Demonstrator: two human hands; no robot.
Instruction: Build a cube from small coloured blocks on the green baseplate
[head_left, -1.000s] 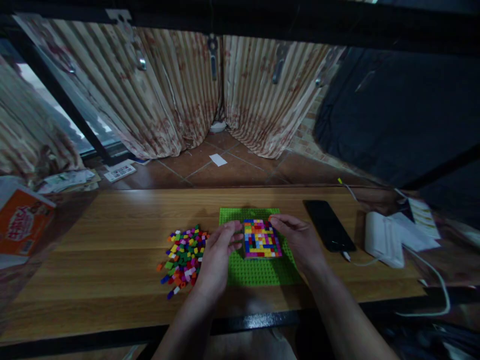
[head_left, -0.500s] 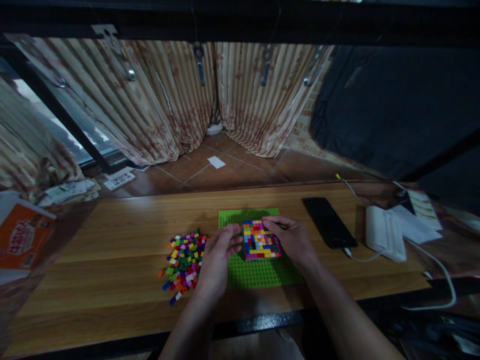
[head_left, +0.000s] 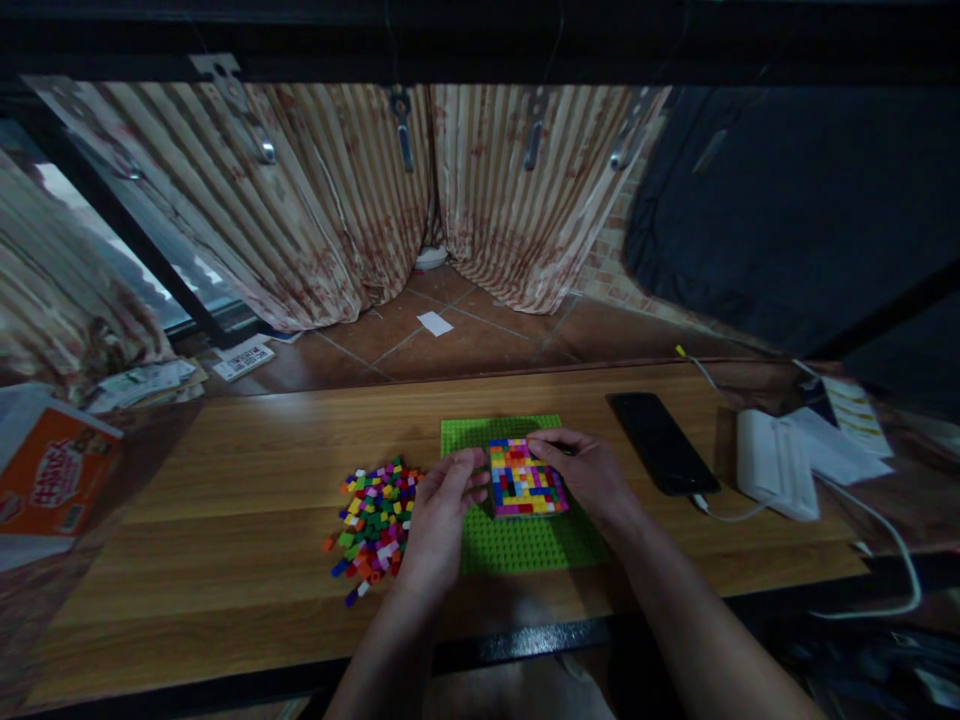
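A square block built of small multicoloured toy bricks [head_left: 525, 482] stands on a green studded baseplate [head_left: 517, 550]. At its left side is my left hand [head_left: 446, 500], fingers loosely curved and apart, holding nothing that I can see. My right hand [head_left: 589, 475] reaches over the far right corner of the block. Its thumb and forefinger are pinched together there, on what looks like a small toy brick mostly hidden by the fingertips. Left of the baseplate lies a pile of loose toy bricks [head_left: 381, 520] in many colours, partly behind my left hand.
A black phone [head_left: 661, 443] with a plugged-in cable lies right of the baseplate on the wooden table [head_left: 225, 520]. Beyond it are a white power strip or adapter [head_left: 774, 465] and papers [head_left: 836, 450]. An orange and white box [head_left: 56, 470] stands at the far left.
The whole view has shifted slightly to the right. My right fingertips remain at the block's far corner, and less of the small piece shows. My left hand stays beside the block.
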